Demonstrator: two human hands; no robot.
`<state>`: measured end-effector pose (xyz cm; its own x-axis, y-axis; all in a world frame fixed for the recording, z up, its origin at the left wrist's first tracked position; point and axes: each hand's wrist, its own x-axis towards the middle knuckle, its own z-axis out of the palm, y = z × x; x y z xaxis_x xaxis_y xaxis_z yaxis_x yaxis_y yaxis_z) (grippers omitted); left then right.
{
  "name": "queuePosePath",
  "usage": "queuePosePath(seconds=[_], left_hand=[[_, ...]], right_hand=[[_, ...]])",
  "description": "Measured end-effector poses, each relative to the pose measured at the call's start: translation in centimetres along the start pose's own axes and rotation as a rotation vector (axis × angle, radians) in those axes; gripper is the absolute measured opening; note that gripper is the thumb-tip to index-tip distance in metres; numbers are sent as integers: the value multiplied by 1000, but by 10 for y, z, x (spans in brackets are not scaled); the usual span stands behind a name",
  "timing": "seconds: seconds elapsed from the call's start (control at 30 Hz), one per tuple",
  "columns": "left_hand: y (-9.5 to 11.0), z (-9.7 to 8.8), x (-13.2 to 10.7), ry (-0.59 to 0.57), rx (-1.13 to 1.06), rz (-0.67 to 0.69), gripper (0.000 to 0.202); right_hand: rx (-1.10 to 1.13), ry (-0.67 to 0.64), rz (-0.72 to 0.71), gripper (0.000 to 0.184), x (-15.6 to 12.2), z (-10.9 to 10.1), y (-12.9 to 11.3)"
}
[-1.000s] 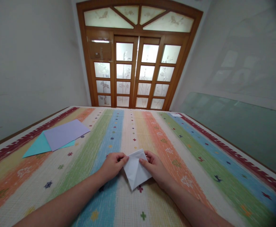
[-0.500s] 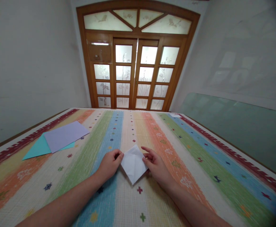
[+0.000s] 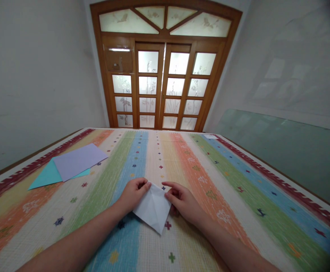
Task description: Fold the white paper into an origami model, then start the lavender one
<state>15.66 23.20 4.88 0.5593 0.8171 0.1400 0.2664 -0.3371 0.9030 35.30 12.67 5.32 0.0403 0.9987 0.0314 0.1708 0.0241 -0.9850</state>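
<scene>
A folded white paper lies on the striped mat in front of me, creased down its middle and pointing toward me. My left hand pinches its upper left edge between thumb and fingers. My right hand rests at the paper's right edge, forefinger stretched out over the top corner, the other fingers curled on the paper.
A lilac sheet lies over a teal sheet at the mat's left side. A small white slip sits at the far right corner. A glass pane leans along the right wall. Wooden glazed doors stand beyond the mat.
The white paper has turned and shifted slightly left and toward me. Both hands moved with it, and my right forefinger now reaches across its top corner.
</scene>
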Motion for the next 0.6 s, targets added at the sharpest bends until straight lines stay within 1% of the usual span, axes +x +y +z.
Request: queuePosePath(seconds=[0.13, 0.23, 0.3, 0.4, 0.5, 0.6], left_hand=[[0, -2, 2, 84, -7, -1, 36], [-2, -1, 2, 97, 40, -5, 36], [-3, 0, 2, 100, 104, -11, 33], [-3, -1, 0, 102, 231, 19, 37], [-1, -2, -3, 60, 415, 84, 44], [0, 0, -6, -4, 626, 205, 34]], right_hand=[[66, 37, -8, 45, 2, -3, 0], [53, 58, -23, 46, 3, -3, 2], [2, 68, -47, 45, 3, -3, 2], [-159, 118, -102, 40, 3, -5, 4], [-433, 182, -148, 34, 3, -9, 5], [-702, 183, -179, 29, 2, -13, 4]])
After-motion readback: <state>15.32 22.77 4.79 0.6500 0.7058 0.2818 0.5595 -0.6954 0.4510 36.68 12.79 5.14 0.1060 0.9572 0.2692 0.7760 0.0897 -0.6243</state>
